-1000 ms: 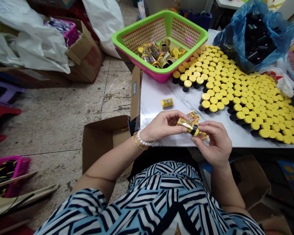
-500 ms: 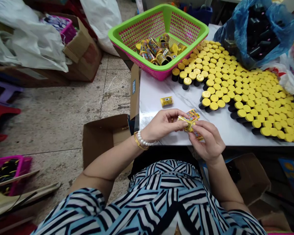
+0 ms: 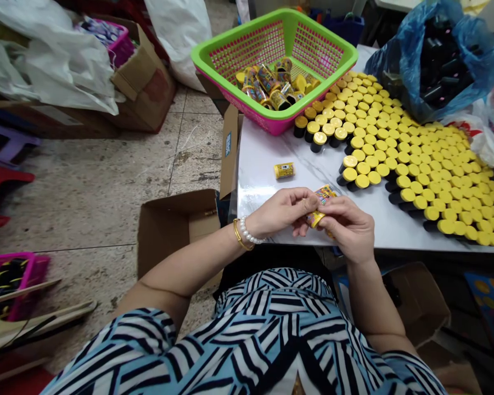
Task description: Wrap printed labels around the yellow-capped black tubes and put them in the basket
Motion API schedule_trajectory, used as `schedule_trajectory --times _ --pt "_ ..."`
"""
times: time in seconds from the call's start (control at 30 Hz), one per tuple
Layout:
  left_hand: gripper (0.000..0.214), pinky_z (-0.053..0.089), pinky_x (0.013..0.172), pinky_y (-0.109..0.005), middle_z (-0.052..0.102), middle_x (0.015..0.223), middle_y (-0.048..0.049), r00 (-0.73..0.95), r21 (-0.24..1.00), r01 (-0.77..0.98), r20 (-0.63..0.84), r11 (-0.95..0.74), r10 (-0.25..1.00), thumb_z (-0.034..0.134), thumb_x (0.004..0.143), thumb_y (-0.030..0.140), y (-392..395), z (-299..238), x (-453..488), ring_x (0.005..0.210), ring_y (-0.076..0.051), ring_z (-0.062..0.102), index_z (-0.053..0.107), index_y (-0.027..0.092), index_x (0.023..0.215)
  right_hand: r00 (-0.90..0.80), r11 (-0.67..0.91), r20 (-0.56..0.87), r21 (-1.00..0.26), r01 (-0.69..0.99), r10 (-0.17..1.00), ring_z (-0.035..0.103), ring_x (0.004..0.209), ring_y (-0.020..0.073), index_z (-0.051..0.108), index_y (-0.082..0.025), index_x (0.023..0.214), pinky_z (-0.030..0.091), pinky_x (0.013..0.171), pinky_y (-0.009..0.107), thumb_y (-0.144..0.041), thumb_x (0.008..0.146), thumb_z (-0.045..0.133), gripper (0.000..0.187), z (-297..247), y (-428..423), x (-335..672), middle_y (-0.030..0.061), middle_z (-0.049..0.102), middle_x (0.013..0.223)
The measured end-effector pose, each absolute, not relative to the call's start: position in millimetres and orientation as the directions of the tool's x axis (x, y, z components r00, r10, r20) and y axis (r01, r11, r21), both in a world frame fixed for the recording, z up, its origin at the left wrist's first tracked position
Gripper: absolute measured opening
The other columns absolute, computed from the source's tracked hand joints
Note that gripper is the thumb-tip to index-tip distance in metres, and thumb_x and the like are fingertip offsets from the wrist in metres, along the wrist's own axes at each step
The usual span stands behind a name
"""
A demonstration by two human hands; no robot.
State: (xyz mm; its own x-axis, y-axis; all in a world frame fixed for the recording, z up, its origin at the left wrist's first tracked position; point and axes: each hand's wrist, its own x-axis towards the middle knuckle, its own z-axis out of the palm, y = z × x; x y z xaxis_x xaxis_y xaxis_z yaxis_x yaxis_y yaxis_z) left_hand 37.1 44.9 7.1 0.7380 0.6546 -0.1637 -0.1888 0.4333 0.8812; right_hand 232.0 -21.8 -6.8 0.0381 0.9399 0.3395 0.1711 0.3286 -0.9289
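Left hand and right hand both grip one yellow printed canister — a second canister lies beyond, on the marble-patterned tabletop.

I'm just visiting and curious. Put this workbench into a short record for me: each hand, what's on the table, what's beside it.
Left hand: fingers on a small yellow piece
Right hand: pinching the same piece
Lying alone on the white table: yellow printed tube
Green basket: holds a jumble of printed containers
Standing in a close-packed group: black tubes with yellow caps
Blue bag: black pieces inside
Left of the table: open cardboard box
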Motion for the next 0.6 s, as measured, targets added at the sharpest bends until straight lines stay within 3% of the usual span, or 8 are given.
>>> schedule_trajectory --times 0.1,0.17,0.3,0.43,0.6 --pt "0.054 0.048 0.044 -0.020 0.072 0.076 -0.0056 0.769 0.837 -0.188 -0.200 0.514 0.607 0.078 0.083 0.063 43.4 7.5 34.3 0.050 -0.012 0.066 0.063 0.014 0.100 0.114 0.325 0.333 -0.942 0.083 0.936 0.069 0.079 0.0160 0.081 -0.030 0.102 0.063 0.066 0.031 -0.028 0.085 0.083 0.017 -9.8 -19.6 227.8 0.0025 0.071 0.095" --pt "0.053 0.049 0.044 -0.020 0.073 0.074 -0.0064 0.770 0.829 -0.166 -0.229 0.534 0.595 0.079 0.082 0.063 42.8 8.6 33.1 0.049 -0.013 0.067 0.062 0.014 0.095 0.101 0.330 0.336 -0.941 0.076 0.936 0.070 0.080 0.0160 0.080 -0.030 0.109 0.063 0.068 0.032 -0.028 0.084 0.083 0.025 -10.7 -19.6 226.0 0.0028 0.071 0.100" --pt "0.055 0.044 0.039 -0.017 0.070 0.064 -0.0040 0.755 0.834 -0.165 -0.236 0.526 0.612 0.074 0.084 0.067 43.2 11.8 33.9 0.041 -0.012 0.063 0.058 0.015 0.088 0.080 0.410 0.439 -0.880 0.240 0.895 0.070 0.091 0.0192 0.081 -0.029 0.099 0.062 0.085 0.039 -0.026 0.083 0.085 0.016 -9.3 -20.6 224.3 0.0029 0.072 0.094" --pt "0.053 0.045 0.040 -0.017 0.071 0.063 -0.0029 0.791 0.838 -0.157 -0.211 0.523 0.575 0.073 0.086 0.067 44.4 12.3 34.9 0.042 -0.013 0.065 0.060 0.016 0.096 0.088 0.450 0.495 -0.840 0.303 0.864 0.071 0.094 0.0200 0.081 -0.030 0.104 0.063 0.084 0.039 -0.024 0.086 0.081 0.019 -6.3 -21.9 223.6 0.0037 0.073 0.099" --pt "0.058 0.034 0.034 -0.018 0.066 0.056 -0.0013 0.793 0.865 -0.030 -0.284 0.501 0.539 0.069 0.085 0.073 44.1 16.8 33.1 0.034 -0.010 0.056 0.060 0.016 0.086 0.004 0.543 0.604 -0.720 0.432 0.797 0.071 0.089 0.0190 0.082 -0.035 0.102 0.065 0.081 0.040 -0.018 0.084 0.082 0.025 -2.8 -22.5 225.7 0.0025 0.069 0.097"
